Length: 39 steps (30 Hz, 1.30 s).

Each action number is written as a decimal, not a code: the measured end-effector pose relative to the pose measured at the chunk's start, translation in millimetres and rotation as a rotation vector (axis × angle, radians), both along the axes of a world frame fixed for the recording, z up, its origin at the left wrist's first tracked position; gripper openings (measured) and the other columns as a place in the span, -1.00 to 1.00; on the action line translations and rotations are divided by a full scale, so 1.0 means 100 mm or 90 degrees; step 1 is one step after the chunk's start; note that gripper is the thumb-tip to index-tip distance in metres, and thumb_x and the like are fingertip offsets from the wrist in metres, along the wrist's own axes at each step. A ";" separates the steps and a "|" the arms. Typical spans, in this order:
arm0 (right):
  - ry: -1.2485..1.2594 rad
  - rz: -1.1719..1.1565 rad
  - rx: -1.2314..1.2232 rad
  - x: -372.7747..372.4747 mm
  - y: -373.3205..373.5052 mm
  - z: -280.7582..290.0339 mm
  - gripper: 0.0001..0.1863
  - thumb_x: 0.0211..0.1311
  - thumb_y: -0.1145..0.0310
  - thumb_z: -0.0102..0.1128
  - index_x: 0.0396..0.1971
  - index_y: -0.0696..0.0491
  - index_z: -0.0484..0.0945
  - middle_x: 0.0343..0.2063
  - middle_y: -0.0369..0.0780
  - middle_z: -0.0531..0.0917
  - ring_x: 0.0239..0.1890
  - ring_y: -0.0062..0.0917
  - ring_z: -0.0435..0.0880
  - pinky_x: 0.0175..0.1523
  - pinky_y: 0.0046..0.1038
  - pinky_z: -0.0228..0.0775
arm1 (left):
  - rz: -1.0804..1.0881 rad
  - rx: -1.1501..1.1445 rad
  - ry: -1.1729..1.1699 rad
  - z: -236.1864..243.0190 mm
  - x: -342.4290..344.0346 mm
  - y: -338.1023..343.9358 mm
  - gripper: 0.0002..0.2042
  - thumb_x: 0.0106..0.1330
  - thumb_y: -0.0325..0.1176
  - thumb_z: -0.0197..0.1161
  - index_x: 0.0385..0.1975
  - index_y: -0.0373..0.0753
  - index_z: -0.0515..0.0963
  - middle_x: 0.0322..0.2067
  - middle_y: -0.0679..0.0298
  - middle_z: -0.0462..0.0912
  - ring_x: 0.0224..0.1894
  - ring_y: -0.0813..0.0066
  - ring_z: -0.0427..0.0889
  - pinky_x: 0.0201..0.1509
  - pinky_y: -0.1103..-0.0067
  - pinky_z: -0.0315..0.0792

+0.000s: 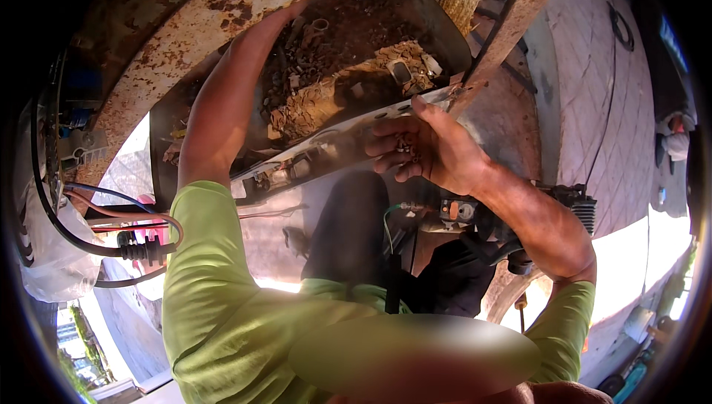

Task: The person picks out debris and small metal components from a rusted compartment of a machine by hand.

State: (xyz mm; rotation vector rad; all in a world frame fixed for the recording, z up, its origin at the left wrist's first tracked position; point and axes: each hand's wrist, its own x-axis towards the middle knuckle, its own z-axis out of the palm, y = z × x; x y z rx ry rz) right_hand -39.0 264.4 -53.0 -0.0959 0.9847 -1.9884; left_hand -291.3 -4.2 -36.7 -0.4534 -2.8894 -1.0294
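My left arm (226,100) stretches up into a dirty metal bin, where the rusty curved beam (200,22) covers the hand, so its fingers are hidden. Palm up, my right hand (445,148) is held over the bin's near edge with its fingers loosely curled. Several small brown metal pieces (404,144), possibly nuts, lie on those fingers. The bin (437,15) holds loose dirt, rusty scraps, a small ring (320,24) and a squarish metal piece (400,70) on a crumbling tan slab (319,107).
A metal strip with holes (348,133) runs along the bin's near side. A rusty upright bar (512,33) stands at its right. Thick cables (89,244) hang at the left. Below my right forearm is a dark device with an orange-and-grey part (457,212).
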 end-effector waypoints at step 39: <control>0.056 0.009 -0.014 0.00 0.02 0.02 -0.12 0.25 -0.42 -0.12 0.10 0.16 0.48 -0.06 -0.08 0.64 -0.07 -0.34 0.67 -0.10 -0.43 0.56 | 0.014 -0.200 0.201 -0.05 0.04 0.14 -0.70 0.28 -0.09 0.24 -0.13 -0.11 0.67 -0.12 0.12 0.68 -0.03 0.18 0.65 0.08 0.34 0.47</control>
